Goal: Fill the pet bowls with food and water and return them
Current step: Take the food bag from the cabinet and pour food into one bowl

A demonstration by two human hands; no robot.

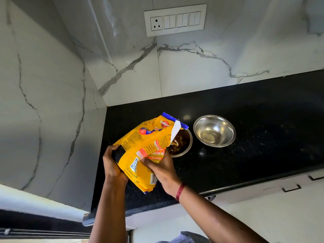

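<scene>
Both hands, left grip [113, 165] and right grip [162, 168], clutch a tilted yellow dog-food bag [145, 146] over the kibble bowl [183, 143]; a second steel bowl [214, 131] sits just beside it on the black table [263, 137].

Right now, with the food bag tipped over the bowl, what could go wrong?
Kibble may spill: the yellow food bag has a wide, ragged torn mouth that hides much of the near bowl, so the fill level is hard to judge. The bag's mouth also hangs close to the second steel bowl, so stray pieces could land there. Both the left hand and right hand grip the bag's lower end, so the mouth could flop.
</scene>
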